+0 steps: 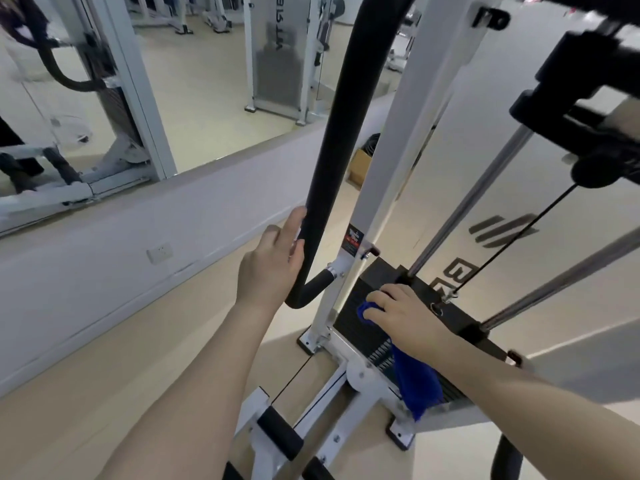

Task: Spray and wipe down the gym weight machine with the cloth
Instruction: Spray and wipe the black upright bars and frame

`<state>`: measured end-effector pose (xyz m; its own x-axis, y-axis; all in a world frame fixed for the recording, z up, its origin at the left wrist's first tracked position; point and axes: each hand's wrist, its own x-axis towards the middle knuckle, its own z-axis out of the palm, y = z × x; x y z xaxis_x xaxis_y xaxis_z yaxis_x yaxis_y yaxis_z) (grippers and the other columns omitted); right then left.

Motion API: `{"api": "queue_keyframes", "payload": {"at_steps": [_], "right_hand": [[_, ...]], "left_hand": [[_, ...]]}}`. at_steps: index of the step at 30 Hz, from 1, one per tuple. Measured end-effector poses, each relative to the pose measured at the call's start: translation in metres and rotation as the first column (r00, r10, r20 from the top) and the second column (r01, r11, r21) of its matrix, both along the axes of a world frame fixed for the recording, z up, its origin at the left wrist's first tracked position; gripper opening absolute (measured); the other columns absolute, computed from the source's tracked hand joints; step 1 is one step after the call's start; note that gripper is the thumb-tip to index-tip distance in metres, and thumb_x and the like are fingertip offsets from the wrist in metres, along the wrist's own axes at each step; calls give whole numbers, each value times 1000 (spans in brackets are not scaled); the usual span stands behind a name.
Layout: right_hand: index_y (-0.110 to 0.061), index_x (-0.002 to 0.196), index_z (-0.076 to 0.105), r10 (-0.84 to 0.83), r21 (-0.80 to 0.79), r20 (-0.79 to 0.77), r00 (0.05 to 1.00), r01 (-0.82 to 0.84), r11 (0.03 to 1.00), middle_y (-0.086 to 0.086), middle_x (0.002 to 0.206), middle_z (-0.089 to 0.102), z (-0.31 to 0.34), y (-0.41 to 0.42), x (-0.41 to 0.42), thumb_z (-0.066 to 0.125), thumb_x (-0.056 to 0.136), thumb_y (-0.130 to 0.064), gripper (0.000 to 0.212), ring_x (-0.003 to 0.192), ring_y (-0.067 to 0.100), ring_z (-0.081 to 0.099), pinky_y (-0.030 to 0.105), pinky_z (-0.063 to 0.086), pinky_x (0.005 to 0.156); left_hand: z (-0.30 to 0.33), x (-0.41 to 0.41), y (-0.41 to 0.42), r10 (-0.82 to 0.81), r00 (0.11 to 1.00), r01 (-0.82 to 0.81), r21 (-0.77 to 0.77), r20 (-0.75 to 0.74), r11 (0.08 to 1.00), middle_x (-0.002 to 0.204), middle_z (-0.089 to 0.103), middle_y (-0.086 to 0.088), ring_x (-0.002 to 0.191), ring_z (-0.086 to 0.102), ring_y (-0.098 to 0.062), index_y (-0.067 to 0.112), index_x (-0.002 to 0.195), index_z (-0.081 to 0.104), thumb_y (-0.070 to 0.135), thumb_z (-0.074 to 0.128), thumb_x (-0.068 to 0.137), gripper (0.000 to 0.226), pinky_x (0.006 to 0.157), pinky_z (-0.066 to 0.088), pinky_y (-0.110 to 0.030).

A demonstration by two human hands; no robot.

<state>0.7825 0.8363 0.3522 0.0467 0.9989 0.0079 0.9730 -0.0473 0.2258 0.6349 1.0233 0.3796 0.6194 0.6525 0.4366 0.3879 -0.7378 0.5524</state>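
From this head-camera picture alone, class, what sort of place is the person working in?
Most likely a gym. A black weight stack sits on chrome guide rods with a cable, a padded black bar curves alongside, and a wall mirror reflects more white-framed machines.

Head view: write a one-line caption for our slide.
Right hand wipes the weight stack with a blue cloth; left hand steadies on the padded black bar.

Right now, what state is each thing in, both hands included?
Left hand: fingers straight, resting against the black padded bar.
Right hand: pressing the blue cloth onto the weight stack.
Blue cloth: bunched under the hand, its tail hanging down the stack's front.
Weight stack: lowered, plates together.
Cable: taut, attached to the stack's top.
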Motion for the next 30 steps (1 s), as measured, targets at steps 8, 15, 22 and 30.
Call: {"api": "queue_keyframes", "payload": {"at_steps": [8,15,22,30], "right_hand": [[-16,109,63,113,521,-122,986,-34,853,5,113,59,53,66,-16,59,84,-19,25,107,19,44,41,48,90],[-9,92,69,19,714,419,908,-342,611,7,95,69,102,147,-9,57,81,1,19,98,23,43,34,37,87],[-13,78,67,263,162,424,867,-358,920,3,88,66,-8,136,-35,61,75,-3,12,88,21,59,33,48,81],[-11,78,66,138,460,551,823,-438,773,4,93,67,79,153,0,43,86,2,28,95,19,54,28,39,88]], "left_hand": [[-64,-6,-19,60,990,-97,-304,-130,948,101,55,-4,76,60,-29,36,141,27,25,42,96,48,68,50,-38],[-76,-10,-17,195,964,-264,-551,-182,792,111,65,-9,85,62,-28,26,148,8,29,45,96,64,69,44,-31],[-95,-20,-2,245,969,-231,-441,-27,867,118,60,-8,88,62,-26,15,141,30,25,53,93,54,64,39,-28],[-110,13,-9,365,906,3,-862,217,506,91,64,2,81,65,-20,23,102,53,22,70,81,27,66,53,-30]]}}
